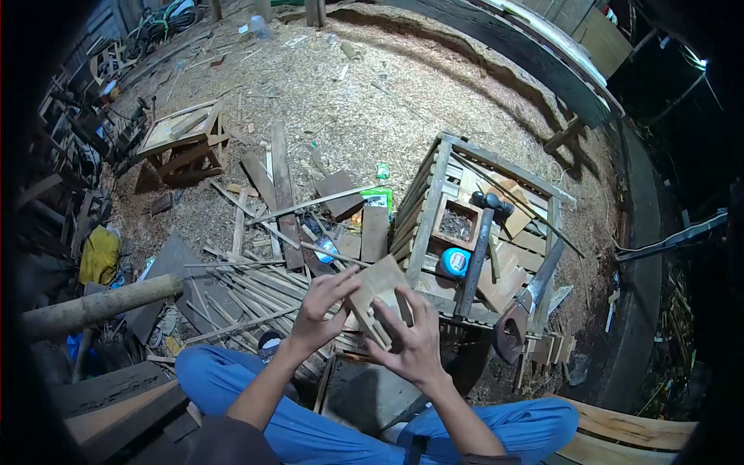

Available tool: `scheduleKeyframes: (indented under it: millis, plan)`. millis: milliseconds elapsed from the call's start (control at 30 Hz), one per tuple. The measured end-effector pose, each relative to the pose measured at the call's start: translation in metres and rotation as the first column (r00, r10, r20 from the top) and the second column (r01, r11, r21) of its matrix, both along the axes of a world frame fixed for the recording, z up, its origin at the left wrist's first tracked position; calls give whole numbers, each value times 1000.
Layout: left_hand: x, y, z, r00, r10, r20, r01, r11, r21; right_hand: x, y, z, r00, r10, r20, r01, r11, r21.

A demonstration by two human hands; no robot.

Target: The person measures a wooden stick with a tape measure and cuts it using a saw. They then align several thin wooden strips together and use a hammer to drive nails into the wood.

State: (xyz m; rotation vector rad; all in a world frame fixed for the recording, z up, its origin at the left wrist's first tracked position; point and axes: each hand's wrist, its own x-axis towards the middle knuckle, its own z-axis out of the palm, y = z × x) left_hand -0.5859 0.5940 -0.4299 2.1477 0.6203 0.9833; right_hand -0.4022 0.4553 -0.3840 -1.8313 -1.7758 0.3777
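A small light-brown wooden piece [381,280], box-like with a slotted lower edge, is held up between my two hands above my lap. My left hand [316,311] grips its left side, fingers along the upper left edge. On the right, my right hand [412,335] holds the lower right part, with fingers bent over its face. Just beyond, at the right, stands a slatted wooden crate [434,205]. On it lie a hammer [477,260], a blue round container [455,262], a small wooden box of nails [457,221] and a handsaw [542,283].
Thin wooden strips [256,283] and boards are heaped at the left front. A small wooden stool [182,143] stands farther back left. A bamboo pole [101,304] juts in from the left. Planks [628,426] lie at the lower right, and sawdust [325,101] covers the ground.
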Motion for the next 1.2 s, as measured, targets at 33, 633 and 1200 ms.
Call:
scheduleKeyframes:
  millis: [33, 633, 1200]
  plan:
    - [7, -6, 7, 997, 77, 8, -77, 997, -8, 3, 4, -1, 996, -88, 32, 84, 992, 91]
    - [60, -19, -13, 966, -224, -131, 206, 969, -138, 43, -18, 25, 974, -174, 146, 219, 895, -389]
    - [68, -6, -40, 962, -167, -214, 128, 974, -185, 45, -8, -8, 899, -380, 218, 407, 909, -90]
